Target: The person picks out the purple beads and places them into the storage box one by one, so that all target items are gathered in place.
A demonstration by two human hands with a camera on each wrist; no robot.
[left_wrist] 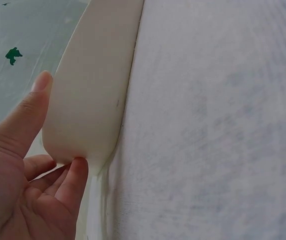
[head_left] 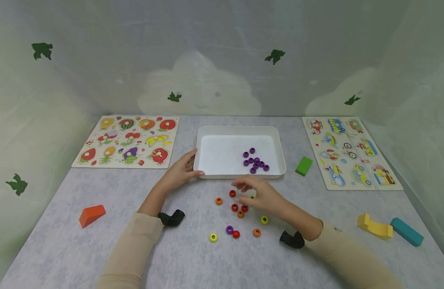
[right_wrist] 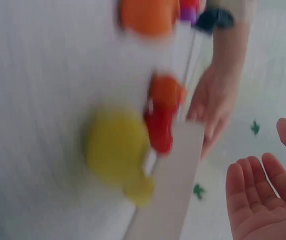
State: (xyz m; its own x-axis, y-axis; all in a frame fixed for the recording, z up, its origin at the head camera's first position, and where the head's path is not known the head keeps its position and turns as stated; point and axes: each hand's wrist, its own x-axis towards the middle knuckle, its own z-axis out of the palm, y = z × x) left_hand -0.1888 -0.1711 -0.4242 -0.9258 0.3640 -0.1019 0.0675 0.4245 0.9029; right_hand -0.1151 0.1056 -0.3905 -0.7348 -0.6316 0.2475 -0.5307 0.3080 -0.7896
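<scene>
A shallow white tray stands on the table, with several purple beads inside toward its right half. My left hand holds the tray's near left corner. In the left wrist view the thumb lies along one wall while the other fingers curl against the corner. My right hand hovers, fingers loosely bent and nothing in them, over loose beads in front of the tray. Around it lie red beads, orange beads, yellow beads and a purple bead. The right hand partly covers one yellow bead.
A fruit puzzle board lies back left, a vehicle puzzle board back right. A green block sits right of the tray. An orange wedge is at left; a yellow curved block and a blue block are at right.
</scene>
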